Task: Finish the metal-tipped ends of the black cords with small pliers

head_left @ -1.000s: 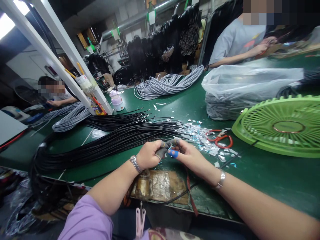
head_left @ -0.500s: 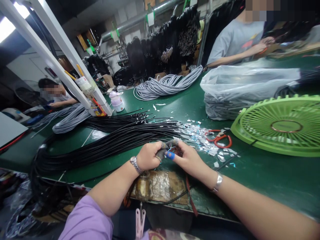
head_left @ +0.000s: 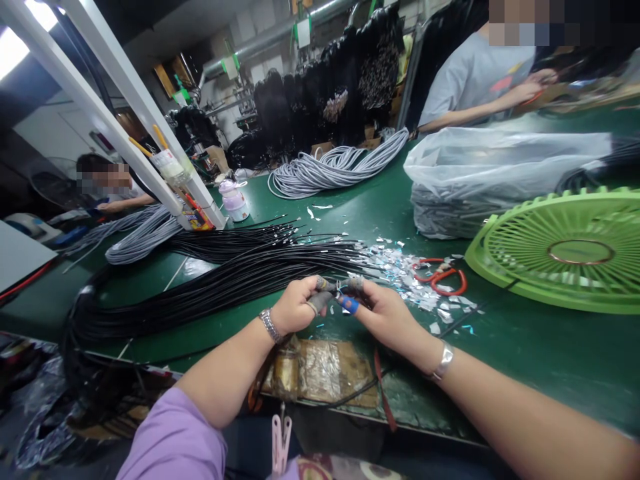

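Pinching one thin black rubber-sheathed cable end (head_left: 336, 289) at frame centre, left hand (head_left: 296, 308) and right hand (head_left: 384, 312) press capped fingers (head_left: 350, 305) together; the tip is hidden. Glossy black cable bundle (head_left: 210, 280) fans across green table (head_left: 550, 347). Translucent plastic bag (head_left: 490, 173), upper right, holds grey cables.

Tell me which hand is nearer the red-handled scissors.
Right. The right hand sits just left of the red-handled scissors, a short gap of scrap between them. The left hand is farther left, beyond the right hand.
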The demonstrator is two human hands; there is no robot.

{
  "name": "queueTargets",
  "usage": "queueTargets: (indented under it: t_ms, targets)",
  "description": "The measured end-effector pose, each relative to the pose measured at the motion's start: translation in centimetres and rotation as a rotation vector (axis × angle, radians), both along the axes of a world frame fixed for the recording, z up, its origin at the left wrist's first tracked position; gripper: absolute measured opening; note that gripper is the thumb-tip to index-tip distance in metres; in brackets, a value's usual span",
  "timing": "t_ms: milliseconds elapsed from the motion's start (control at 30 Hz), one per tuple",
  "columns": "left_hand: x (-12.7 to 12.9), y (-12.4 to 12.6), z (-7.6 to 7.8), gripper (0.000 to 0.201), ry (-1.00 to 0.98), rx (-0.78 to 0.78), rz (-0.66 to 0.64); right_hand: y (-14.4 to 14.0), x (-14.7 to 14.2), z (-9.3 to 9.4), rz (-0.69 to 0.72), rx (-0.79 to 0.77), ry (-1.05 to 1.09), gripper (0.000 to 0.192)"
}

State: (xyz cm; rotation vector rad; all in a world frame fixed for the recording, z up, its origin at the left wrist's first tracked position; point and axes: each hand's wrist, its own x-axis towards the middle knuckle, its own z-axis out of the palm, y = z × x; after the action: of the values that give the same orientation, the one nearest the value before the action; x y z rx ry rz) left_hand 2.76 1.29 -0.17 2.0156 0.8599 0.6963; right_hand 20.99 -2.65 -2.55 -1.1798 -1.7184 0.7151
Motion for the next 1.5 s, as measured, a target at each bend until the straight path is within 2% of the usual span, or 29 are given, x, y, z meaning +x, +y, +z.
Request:
queueTargets:
  t_ms: [167, 300, 367, 533, 667, 833, 1067, 1200, 1367, 1500]
  targets:
    - [0.2, 0.0, 0.1, 0.03, -0.076, -0.174, 0.007, 0.0, 0.0, 0.2, -0.022, -0.066, 0.174, 0.025]
    - [0.3, -0.1, 0.1, 0.036, -0.091, -0.289, -0.001, 0.0, -0.6, 0.4, 0.036, -0.3, 0.391, 0.033]
    - [0.3, -0.1, 0.1, 0.037, -0.097, -0.298, 0.003, 0.0, -0.9, 0.4, 0.048, -0.387, 0.44, 0.037]
    - [0.4, 0.1, -0.1, 0.03, -0.12, -0.224, 0.06, -0.1, -0.9, 0.4, -0.002, -0.402, 0.475, 0.039]
    - [0.4, 0.2, -0.3, 0.025, -0.09, -0.188, 0.03, -0.1, -0.9, 0.3, -0.033, -0.349, 0.4, 0.037]
    - [0.2, 0.1, -0.5, 0.021, -0.059, -0.093, 0.01, 0.0, -1.2, 0.1, 0.02, -0.42, 0.329, 0.039]
    - [0.2, 0.2, -0.5, 0.014, -0.036, -0.025, 0.068, 0.3, -0.2, -0.1, -0.056, -0.187, 0.181, 0.02]
    - [0.1, 0.2, -0.7, 0.012, 0.046, 0.146, 0.056, 0.2, 0.0, -0.3, -0.028, -0.125, 0.088, 0.017]
    - [-0.2, 0.2, -0.8, 0.011, 0.199, 0.348, 0.084, 0.0, -0.2, 0.1, 0.041, -0.139, 0.075, 0.018]
    - [-0.3, -0.2, -0.8, 0.013, 0.363, 0.51, 0.058, 0.1, -0.6, 0.1, -0.037, -0.127, 0.018, 0.028]
